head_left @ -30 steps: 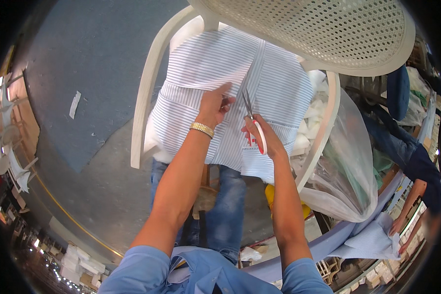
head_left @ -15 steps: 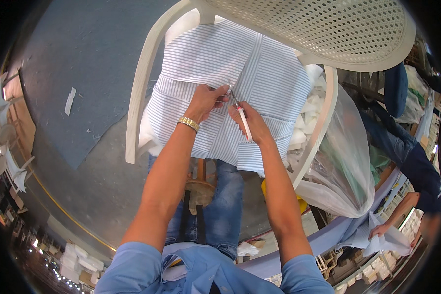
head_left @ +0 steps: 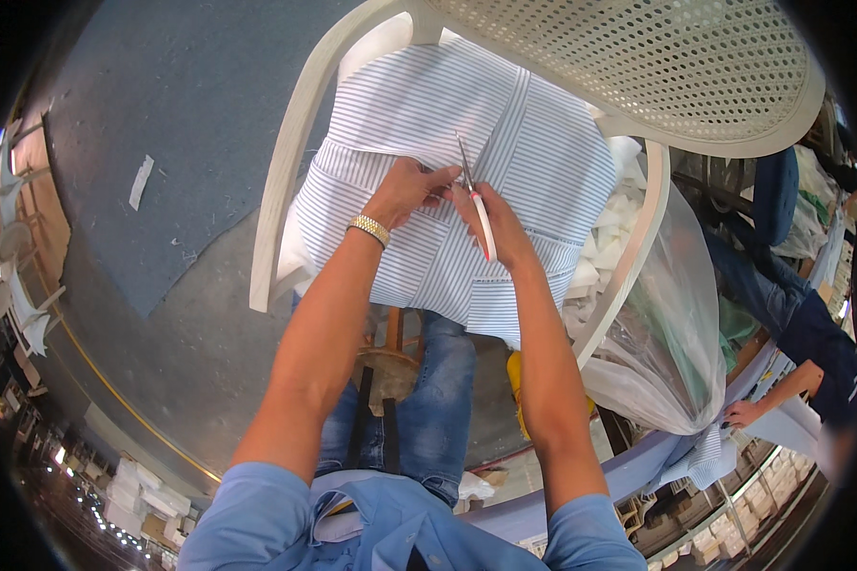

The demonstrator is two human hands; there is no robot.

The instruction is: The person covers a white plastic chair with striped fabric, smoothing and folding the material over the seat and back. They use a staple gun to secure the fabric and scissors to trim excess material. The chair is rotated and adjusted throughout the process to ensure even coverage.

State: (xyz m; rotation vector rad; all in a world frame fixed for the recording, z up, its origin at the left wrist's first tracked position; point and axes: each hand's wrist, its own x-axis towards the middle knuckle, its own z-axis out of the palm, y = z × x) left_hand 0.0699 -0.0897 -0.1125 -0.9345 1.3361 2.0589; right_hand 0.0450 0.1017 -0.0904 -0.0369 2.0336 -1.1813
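Striped blue-and-white fabric [head_left: 562, 157], with seams running across it, covers the seat of a pale chair [head_left: 286, 181]. My right hand [head_left: 503, 226] is closed around scissors [head_left: 484, 221] with white-and-red handles. Their blades point away from me, over the central seam. Close beside them, my left hand [head_left: 408, 193] is closed in a pinch at the seam, with its fingertips almost meeting the right hand's. Whatever is between those fingertips is too small to make out. A gold-coloured watch band [head_left: 369, 229] circles my left wrist.
The chair's perforated cane back [head_left: 638, 67] rises at the far right. Beside the chair sits a translucent plastic bag [head_left: 676, 333]. A co-worker's hand [head_left: 745, 412] touches fabric at the right. A white scrap [head_left: 141, 182] lies on the grey floor covering. A wooden stool [head_left: 390, 357] shows between my legs.
The scissors have lifted slightly from the seam, and their blades show more fully. In the picture, the chair and fabric sit slightly farther right. The co-worker's hand and cloth have shifted.
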